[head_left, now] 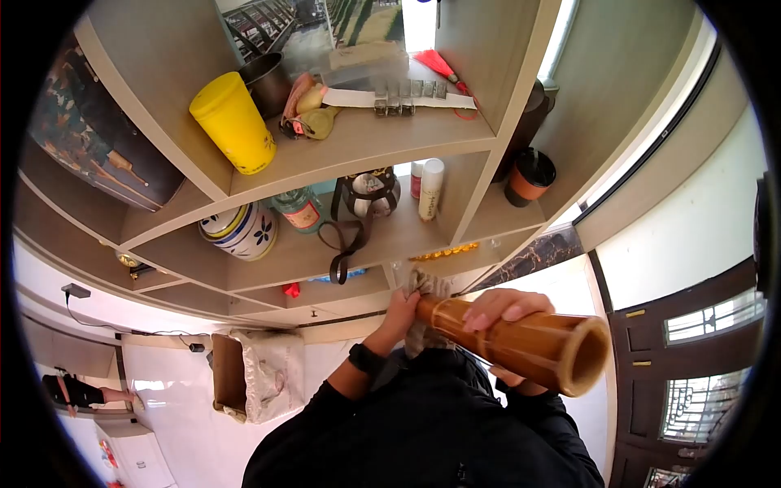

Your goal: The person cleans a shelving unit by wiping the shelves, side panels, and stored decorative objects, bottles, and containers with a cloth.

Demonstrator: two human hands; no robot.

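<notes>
A glossy brown bamboo tube [533, 346] lies slantwise in front of my chest, its hollow end facing lower right. My right hand [506, 311] is closed around the tube's wider part, with fingers over the top and more of the hand showing beneath. At the tube's far left end, my left hand [400, 313] is closed on a striped grey-beige cloth [429, 335], which lies against that end and hangs below it. A black band circles my left wrist. The left fingertips are partly hidden by the cloth and tube.
Ahead stands a shelf unit [358, 159] holding a yellow canister [236, 122], a patterned jar [244, 230], a glass bottle [299, 210], a white spray can [431, 189] and a black-orange cup [530, 176]. A box [272, 374] sits on the floor. Another person's leg [110, 396] shows far left.
</notes>
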